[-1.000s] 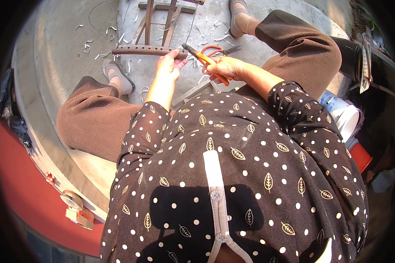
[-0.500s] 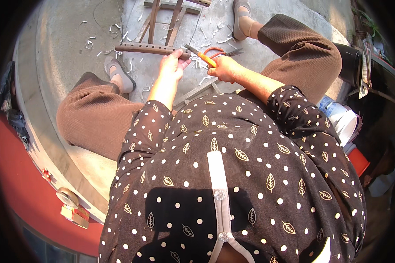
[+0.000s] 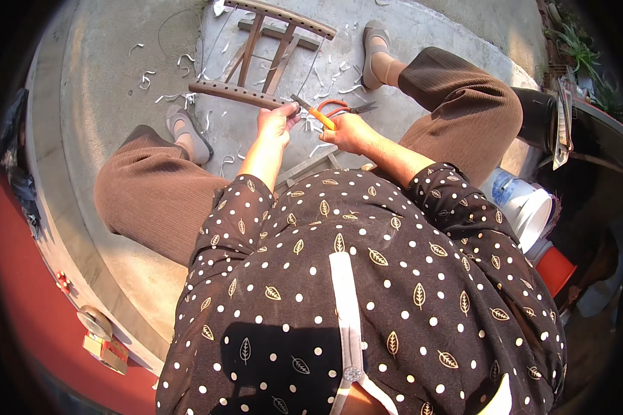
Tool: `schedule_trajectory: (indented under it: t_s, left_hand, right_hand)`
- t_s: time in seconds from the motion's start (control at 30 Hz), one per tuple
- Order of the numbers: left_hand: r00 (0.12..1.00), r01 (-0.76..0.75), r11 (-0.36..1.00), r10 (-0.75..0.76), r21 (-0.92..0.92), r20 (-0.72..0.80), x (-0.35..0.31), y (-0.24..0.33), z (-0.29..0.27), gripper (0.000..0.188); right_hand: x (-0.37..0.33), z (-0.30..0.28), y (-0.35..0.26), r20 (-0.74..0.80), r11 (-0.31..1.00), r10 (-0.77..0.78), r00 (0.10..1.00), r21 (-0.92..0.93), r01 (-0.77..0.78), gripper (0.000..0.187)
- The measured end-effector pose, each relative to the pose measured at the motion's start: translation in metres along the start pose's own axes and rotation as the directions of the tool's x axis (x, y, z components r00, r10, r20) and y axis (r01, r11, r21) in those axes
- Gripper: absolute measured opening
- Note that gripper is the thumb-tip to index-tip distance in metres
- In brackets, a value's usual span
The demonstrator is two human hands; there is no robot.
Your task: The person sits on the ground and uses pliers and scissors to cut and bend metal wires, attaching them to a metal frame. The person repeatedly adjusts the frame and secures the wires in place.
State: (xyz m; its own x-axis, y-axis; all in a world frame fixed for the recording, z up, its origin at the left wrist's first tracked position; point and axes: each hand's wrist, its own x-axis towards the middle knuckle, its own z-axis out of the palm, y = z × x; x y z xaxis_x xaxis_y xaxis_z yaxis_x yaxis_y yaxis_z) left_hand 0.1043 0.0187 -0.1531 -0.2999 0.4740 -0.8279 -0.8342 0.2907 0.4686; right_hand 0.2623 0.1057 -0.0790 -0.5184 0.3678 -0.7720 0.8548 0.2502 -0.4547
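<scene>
Dark brown wooden frame (image 3: 281, 61): ahead of the person, over pale concrete (image 3: 138, 131). Two rails, each with a row of round holes; crossed legs between. Thin wire at left side; another descends from far rail's right end toward the pliers.

Left hand (image 3: 277, 123): fingers closed on near rail's right end. Right hand (image 3: 346, 133): clamped around yellow-orange handle of pliers (image 3: 322, 119); dark nose beside that rail end, contact cannot be told.

Red-handled scissors (image 3: 353, 109) on concrete, just beyond right hand. White curled strips (image 3: 145, 80) scattered.

Right side: white bucket (image 3: 533, 214), blue patch; red container (image 3: 554, 268) near it; contents indiscernible. Lower left: red-and-yellow box (image 3: 105, 354), printing too small to read.
</scene>
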Motion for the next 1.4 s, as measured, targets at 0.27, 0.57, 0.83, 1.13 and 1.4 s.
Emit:
schedule_trajectory:
  t_s: [0.27,0.57,0.83,1.13,1.4]
  left_hand:
    - [1.000,-0.005,1.000,0.005,0.001,-0.021,0.002,-0.001,0.000,0.018]
    - [1.000,-0.011,1.000,0.011,0.006,0.009,0.000,0.002,0.004,0.011]
    - [1.000,0.002,1.000,-0.002,0.004,0.026,0.002,-0.001,0.001,0.009]
    - [1.000,0.016,1.000,-0.016,0.005,-0.009,0.008,-0.002,-0.001,0.010]
    - [0.999,0.027,0.999,-0.026,0.039,-0.034,0.004,0.001,0.002,0.013]
  right_hand:
    - [-0.016,-0.018,-0.018,0.045,0.905,0.237,0.970,0.352,-0.238,0.034]
    - [0.004,0.000,0.016,0.339,0.634,0.146,0.929,0.689,-0.351,0.019]
    - [-0.011,-0.011,0.005,0.272,0.665,0.195,0.942,0.669,-0.331,0.019]
    - [-0.027,-0.012,-0.001,0.213,0.762,0.181,0.960,0.587,-0.274,0.014]
    - [-0.013,-0.005,0.018,0.048,0.979,0.020,0.999,0.199,-0.030,0.030]
